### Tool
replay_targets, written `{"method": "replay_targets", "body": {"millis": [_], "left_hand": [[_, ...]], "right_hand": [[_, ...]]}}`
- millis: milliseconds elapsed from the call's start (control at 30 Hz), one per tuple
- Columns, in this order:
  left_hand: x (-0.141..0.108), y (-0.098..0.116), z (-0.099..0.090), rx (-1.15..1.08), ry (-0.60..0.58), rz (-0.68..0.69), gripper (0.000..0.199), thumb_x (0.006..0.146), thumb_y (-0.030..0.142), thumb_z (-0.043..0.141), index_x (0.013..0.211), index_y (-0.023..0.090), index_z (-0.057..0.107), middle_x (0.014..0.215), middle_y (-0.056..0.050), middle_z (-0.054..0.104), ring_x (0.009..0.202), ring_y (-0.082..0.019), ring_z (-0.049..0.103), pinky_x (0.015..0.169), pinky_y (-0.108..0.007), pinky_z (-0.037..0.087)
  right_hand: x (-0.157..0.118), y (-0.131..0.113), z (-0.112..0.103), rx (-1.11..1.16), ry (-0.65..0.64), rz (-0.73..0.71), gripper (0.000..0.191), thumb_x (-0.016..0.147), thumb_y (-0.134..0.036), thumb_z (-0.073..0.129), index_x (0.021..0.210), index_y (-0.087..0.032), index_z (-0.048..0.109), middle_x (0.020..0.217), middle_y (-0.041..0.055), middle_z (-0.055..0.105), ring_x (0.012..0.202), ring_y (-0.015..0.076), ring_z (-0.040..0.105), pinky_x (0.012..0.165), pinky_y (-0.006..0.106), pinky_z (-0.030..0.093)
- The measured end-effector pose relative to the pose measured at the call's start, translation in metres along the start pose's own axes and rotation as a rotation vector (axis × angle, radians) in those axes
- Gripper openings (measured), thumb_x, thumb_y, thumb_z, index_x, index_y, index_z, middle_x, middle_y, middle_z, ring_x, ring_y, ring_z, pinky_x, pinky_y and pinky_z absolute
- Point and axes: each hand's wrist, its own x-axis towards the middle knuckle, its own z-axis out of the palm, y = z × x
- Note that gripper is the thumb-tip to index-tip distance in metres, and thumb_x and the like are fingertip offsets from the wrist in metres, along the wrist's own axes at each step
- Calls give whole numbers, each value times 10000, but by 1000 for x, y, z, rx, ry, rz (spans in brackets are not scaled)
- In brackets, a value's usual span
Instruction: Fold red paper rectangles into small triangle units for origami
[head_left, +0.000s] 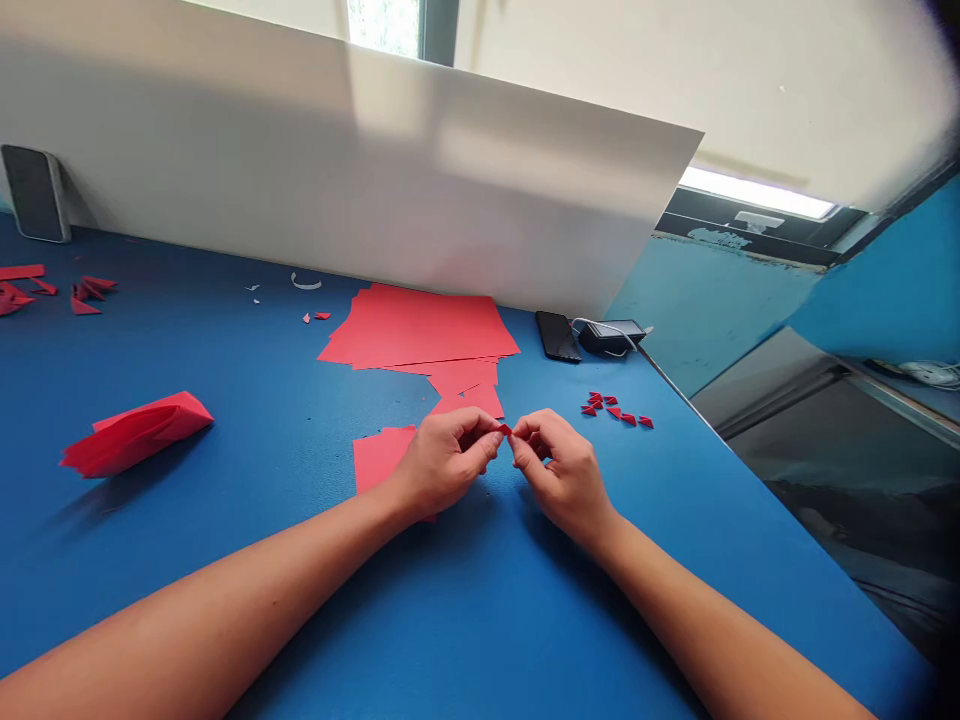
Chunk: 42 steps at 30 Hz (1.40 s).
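Between my two hands is a small folded piece of red paper (505,429), pinched at both ends just above the blue table. My left hand (450,455) grips one end between thumb and forefinger. At the other end, the thumb and fingertips of my right hand (559,470) close on the paper. Most of the piece is hidden by the fingers. Beneath and left of my left hand lie cut red paper pieces (379,455), partly covered by it. Several small folded red triangles (615,411) lie to the right, beyond my right hand.
Large red sheets (427,330) are stacked at the back. A folded red paper bundle (142,435) rests on the left, with red scraps (90,292) behind it. One phone (36,193) leans at far left; another phone (557,336) lies beside a black device (611,336). A white board (375,180) stands behind.
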Motion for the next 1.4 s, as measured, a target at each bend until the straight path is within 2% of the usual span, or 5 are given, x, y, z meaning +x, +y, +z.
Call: {"method": "replay_targets", "body": {"millis": [233, 633, 800, 1133, 1400], "left_hand": [[4, 0, -8, 180, -39, 92, 146, 888, 225, 513, 830, 149, 624, 692, -3, 606, 606, -110, 534, 588, -230, 419], [6, -2, -10, 187, -70, 90, 136, 890, 227, 494, 846, 168, 609, 721, -9, 601, 635, -122, 538, 611, -232, 431], [7, -2, -12, 167, -64, 106, 147, 895, 222, 485, 821, 165, 598, 717, -7, 603, 623, -114, 535, 603, -225, 422], [6, 0, -12, 104, -125, 27, 172, 892, 268, 496, 843, 160, 621, 708, -5, 605, 636, -119, 555, 604, -225, 439], [6, 4, -11, -120, -152, -122, 195, 867, 295, 514, 808, 135, 607, 692, -15, 615, 582, -113, 570, 569, -227, 457]], "right_hand": [[0, 4, 0, -61, -11, -35, 51, 869, -153, 543, 843, -193, 558, 808, 7, 551, 639, 117, 534, 582, 243, 441], [-1, -1, -2, -109, -64, -47, 79, 892, -168, 501, 841, -198, 554, 829, 24, 562, 652, 128, 540, 612, 260, 444], [-2, -1, 2, 34, 29, 113, 77, 854, -264, 592, 868, -195, 559, 787, 16, 593, 580, 119, 556, 526, 241, 443], [0, -7, -1, 353, -69, 405, 168, 832, -330, 615, 791, -168, 630, 557, -4, 619, 503, 125, 540, 496, 236, 417], [-1, -8, 3, 382, -75, 429, 216, 853, -396, 588, 839, -180, 587, 582, -7, 621, 475, 121, 546, 453, 226, 419]]}}
